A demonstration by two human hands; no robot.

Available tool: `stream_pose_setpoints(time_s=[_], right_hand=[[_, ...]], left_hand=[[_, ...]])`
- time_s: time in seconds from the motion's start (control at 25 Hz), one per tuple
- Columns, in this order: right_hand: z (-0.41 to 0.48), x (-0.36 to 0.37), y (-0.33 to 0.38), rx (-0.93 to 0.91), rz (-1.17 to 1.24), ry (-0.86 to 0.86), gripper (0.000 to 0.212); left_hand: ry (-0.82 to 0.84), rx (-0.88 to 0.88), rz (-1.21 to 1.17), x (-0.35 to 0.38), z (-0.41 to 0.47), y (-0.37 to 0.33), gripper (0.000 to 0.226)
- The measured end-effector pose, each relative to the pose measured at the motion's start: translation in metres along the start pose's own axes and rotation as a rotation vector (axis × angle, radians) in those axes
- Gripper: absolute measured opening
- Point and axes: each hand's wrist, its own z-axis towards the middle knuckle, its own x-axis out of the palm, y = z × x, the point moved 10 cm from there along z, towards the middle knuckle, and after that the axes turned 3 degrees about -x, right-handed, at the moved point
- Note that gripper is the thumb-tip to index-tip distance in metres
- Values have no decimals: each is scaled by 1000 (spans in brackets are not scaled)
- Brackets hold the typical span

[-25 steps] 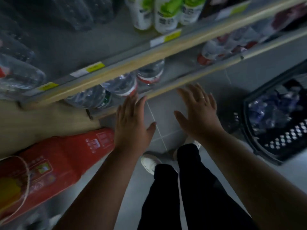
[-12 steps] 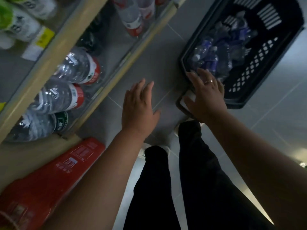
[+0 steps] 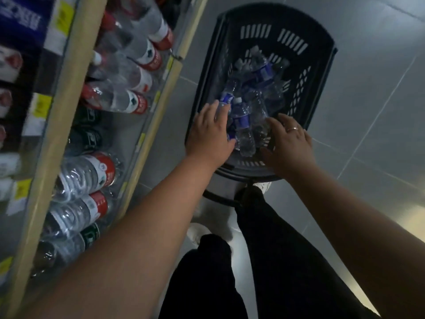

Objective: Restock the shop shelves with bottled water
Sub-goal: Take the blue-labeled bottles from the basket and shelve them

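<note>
inside black basket (image 3: 266, 20), blue-labelled bottles (image 3: 242, 122)

Your left hand (image 3: 209, 132) is hiding its own fingertips among the bottles (image 3: 243, 127) in the basket (image 3: 322, 42), so its grip isn't showing, and the shelf stock (image 3: 13, 65) at the left edge is blurring and getting cropped.

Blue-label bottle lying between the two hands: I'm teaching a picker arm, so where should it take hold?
Take the blue-label bottle across its label band, coming from above: it lies cap-away, top side bare, while neighbouring bottles and the basket wall probably block the sides.
</note>
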Motion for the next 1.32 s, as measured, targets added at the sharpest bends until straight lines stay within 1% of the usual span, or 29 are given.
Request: stream_pose_setpoints(time_s=[0.12,0.24,0.44,0.56,0.64,0.68,0.76,0.8,0.92,0.96,1.0,1.04,1.12,1.24,1.32], right_hand=[[25,-1,-22,39,59,-32,75],[50,13,-38,75,106,-48,73],[79,53,-60,159,216,-105,69],[81,75,-65,214,264,-203,66],[82,89,-66,245,271,-258,67],[82,94,-67,263,275,-280,68],[84,102,-67,286,277,-321,67],[86,104,-68,295,285,-342,66],[88,107,-70,295,307,-402,63],[88,106,-71,291,313,-417,62],[86,104,-72,284,325,-437,59],[83,99,-71,276,341,-462,57],[79,91,-69,264,386,-492,53],[79,81,-69,275,463,-482,50],[83,72,-68,271,459,-480,50]], left_hand=[[31,-13,23,7,46,-21,80],[83,-50,-19,38,77,-22,79],[279,-300,-200,142,104,20,82],[356,-372,-223,197,124,42,86],[369,-433,-314,224,142,55,88],[374,-473,-375,235,149,60,87],[332,-551,-483,250,159,64,84],[286,-594,-530,255,161,64,86],[136,-715,-767,265,156,65,94],[115,-710,-814,267,154,66,93],[119,-689,-811,265,150,65,91],[123,-660,-777,261,148,63,88],[78,-599,-700,244,146,64,85],[35,-492,-686,211,150,55,84],[30,-467,-684,188,158,51,86]])
